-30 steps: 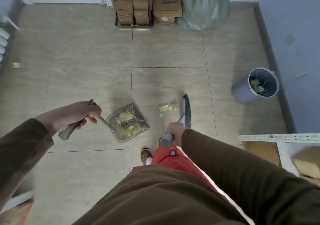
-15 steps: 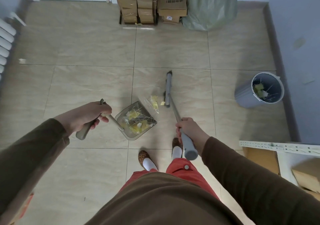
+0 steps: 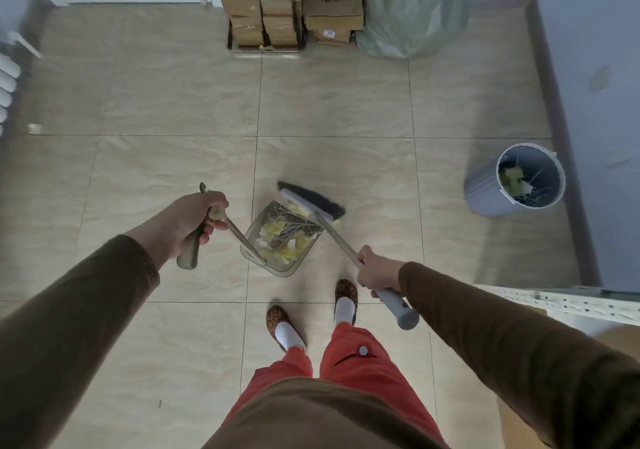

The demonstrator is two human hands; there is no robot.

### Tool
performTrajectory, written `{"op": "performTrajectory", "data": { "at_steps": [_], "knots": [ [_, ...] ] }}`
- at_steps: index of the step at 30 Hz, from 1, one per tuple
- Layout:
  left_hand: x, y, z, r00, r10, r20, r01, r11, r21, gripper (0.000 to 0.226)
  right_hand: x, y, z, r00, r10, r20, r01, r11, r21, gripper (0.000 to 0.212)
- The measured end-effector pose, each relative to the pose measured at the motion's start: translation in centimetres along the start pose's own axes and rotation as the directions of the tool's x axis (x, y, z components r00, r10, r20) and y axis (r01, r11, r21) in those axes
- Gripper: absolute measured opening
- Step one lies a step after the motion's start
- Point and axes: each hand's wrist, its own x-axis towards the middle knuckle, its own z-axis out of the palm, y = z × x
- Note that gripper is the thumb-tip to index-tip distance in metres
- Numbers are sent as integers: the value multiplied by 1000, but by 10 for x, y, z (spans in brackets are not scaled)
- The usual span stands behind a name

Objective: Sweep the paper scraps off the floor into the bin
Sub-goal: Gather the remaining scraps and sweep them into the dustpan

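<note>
My left hand (image 3: 188, 220) grips the handle of a clear dustpan (image 3: 282, 240) that stands on the tiled floor ahead of my feet. Yellow and white paper scraps (image 3: 277, 232) lie inside the pan. My right hand (image 3: 377, 270) grips the grey handle of a broom (image 3: 313, 201). Its dark bristle head lies across the pan's far mouth, with a yellow scrap (image 3: 335, 221) showing just under its right end. A grey bin (image 3: 516, 180) stands at the right by the wall and holds more yellow scraps.
Stacked cardboard boxes (image 3: 291, 5) and a green plastic bag (image 3: 412, 12) stand against the far wall. A white perforated shelf rail (image 3: 557, 301) juts in at the right. A radiator (image 3: 7, 85) lines the left edge, with one small white scrap (image 3: 34, 129) near it.
The broom head swung from beyond the pan's right side in to the pan's mouth, pushing the loose scraps into it. My left hand and the dustpan held their place.
</note>
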Motion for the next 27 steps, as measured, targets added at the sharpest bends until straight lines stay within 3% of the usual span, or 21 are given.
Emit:
{"op": "performTrajectory", "data": {
  "at_steps": [3,11,18,23,27],
  "knots": [
    [2,0,1,1000,26,3,-26,1000,13,15,-45,20,-18,999,-2,54,2,1000,-9,42],
    [-2,-32,-10,996,89,16,-89,996,-33,10,-103,41,-21,997,-49,-52,48,999,-21,44],
    [-3,-50,-13,974,224,-20,-225,964,-142,12,-137,58,-8,986,-36,-163,90,936,341,39],
    [-7,-37,-19,947,322,-18,-320,930,-183,17,-149,61,7,984,47,-173,86,721,687,34],
    [-17,-20,-23,919,394,9,-388,910,-148,17,-140,53,14,987,146,-68,3,404,915,13]
  ]
}}
